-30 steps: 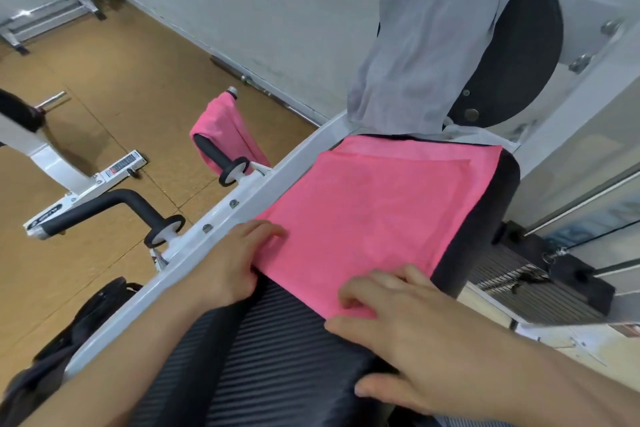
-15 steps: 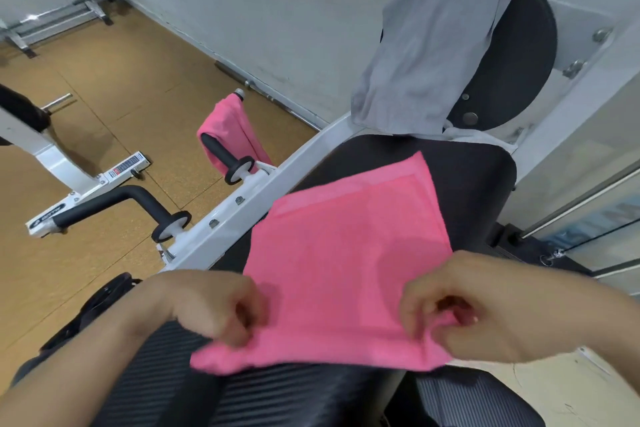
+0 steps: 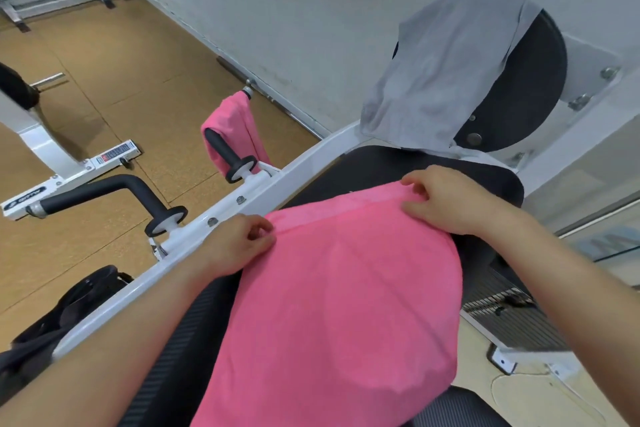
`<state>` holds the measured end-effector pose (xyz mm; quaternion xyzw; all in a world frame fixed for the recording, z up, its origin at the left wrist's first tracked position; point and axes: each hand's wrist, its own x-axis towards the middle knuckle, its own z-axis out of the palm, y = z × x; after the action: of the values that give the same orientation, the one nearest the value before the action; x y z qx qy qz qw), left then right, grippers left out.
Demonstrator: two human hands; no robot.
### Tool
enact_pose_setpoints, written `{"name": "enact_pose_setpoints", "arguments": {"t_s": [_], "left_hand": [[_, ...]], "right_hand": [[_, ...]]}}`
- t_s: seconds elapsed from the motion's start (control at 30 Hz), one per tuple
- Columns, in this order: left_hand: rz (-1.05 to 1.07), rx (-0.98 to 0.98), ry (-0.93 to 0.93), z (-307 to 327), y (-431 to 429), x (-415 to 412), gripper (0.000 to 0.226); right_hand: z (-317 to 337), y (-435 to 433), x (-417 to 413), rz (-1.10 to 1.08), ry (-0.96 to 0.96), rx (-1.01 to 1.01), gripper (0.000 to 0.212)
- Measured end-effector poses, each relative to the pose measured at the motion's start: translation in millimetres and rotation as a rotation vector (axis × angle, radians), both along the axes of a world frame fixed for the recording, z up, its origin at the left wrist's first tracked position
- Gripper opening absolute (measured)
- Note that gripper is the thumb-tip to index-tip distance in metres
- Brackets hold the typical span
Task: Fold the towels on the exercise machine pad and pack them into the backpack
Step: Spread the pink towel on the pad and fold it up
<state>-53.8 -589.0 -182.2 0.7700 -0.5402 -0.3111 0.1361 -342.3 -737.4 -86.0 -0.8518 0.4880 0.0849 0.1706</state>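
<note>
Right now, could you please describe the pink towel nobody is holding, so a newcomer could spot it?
Follow the machine's white frame rail, left of the black pad, to the farther black handle. The pink towel hangs over that handle. The other pink towel lies over the pad, pinched by left hand and right hand.

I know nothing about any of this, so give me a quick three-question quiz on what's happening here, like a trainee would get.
1. True or false: the grey towel is draped over the round back pad.
2. Fill in: the black backpack lies on the ___, left of the machine.
3. The left grip and right grip both pinch the far edge of what?
A. the pink towel on the seat
B. the grey towel
C. the backpack

Key: 1 true; 2 floor; 3 A.
</note>
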Motion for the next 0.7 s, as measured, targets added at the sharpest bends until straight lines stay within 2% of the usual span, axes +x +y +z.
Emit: {"name": "enact_pose_setpoints", "arguments": {"t_s": [0.03,0.1,0.17,0.27,0.33,0.37,0.43,0.53,0.7], "left_hand": [[0.021,-0.023,0.017,1,-1,0,0.011],[0.036,-0.083,0.084,4,-2,1,0.007],[0.013,-0.081,0.2,8,-2,8,0.011],[-0.028,0.012,0.538,23,-4,20,0.013],[0.03,0.033,0.714,33,-12,27,0.013],[0.068,0.021,0.749,33,-19,31,0.014],[0.129,0.001,0.7,24,-35,32,0.016],[0.127,0.03,0.391,-6,-51,24,0.014],[0.179,-0.049,0.165,-28,-57,15,0.013]], "right_hand": [[-1,-2,1,-0.021,-0.019,-0.006,0.037],[-1,-3,3,-0.027,-0.091,0.009,0.01],[2,-4,3,-0.043,-0.174,0.071,0.014],[13,-7,1,-0.162,-0.354,0.193,0.014],[17,-13,4,-0.26,-0.444,0.216,0.016],[17,-18,7,-0.277,-0.425,0.193,0.016],[10,-25,14,-0.251,-0.263,0.084,0.014],[-9,-27,18,-0.167,-0.02,-0.072,0.009],[-25,-33,19,-0.098,0.104,-0.135,0.017]]}}
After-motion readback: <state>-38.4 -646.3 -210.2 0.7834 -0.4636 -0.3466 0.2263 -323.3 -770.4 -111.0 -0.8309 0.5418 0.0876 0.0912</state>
